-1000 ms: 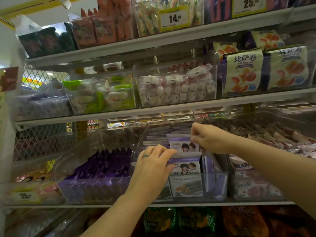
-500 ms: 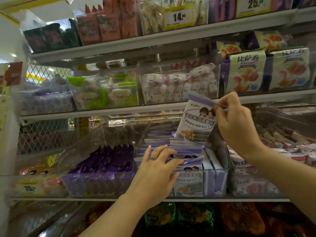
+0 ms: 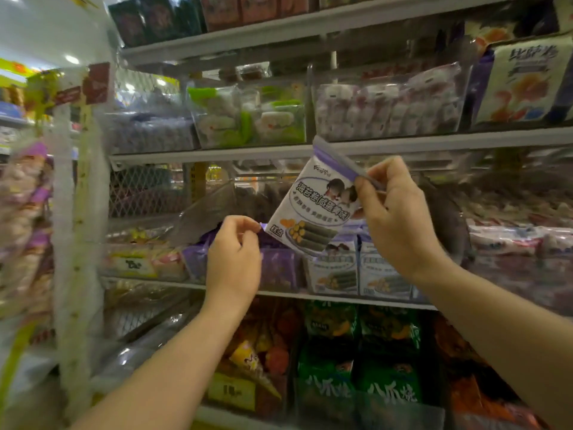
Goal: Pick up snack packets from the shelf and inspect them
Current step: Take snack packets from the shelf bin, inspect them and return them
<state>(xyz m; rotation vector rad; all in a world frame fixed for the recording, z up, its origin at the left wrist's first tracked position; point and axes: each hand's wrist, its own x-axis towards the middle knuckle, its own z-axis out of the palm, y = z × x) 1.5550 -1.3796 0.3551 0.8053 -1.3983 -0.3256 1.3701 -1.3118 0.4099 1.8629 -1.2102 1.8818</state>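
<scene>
In the head view, the right hand (image 3: 400, 218) held the snack packet (image 3: 313, 209) up in the air in front of the shelf (image 3: 217, 287), above the clear bin (image 3: 384, 282) where the same kind of packets stood in a row. The fingers (image 3: 369, 181) pinched only the purple sealed strip at the top right corner. So the packet hung tilted, with its printed face turned to the camera. I think this grip was chosen to leave the print uncovered for reading.

The left hand (image 3: 235, 252) was raised just beside the lower left corner of the packet, not touching it. Its fingers were curled in, thumb close to forefinger, and gripped nothing that I could see. It probably waited there to take the loose corner and steady the packet.

The packet was small, flat and mostly white, with a purple top band, dark Chinese characters, two cartoon children, and a picture of dark green rolls with yellow pieces. It seemed light and thin, and a little motion blur softened its edges.
</scene>
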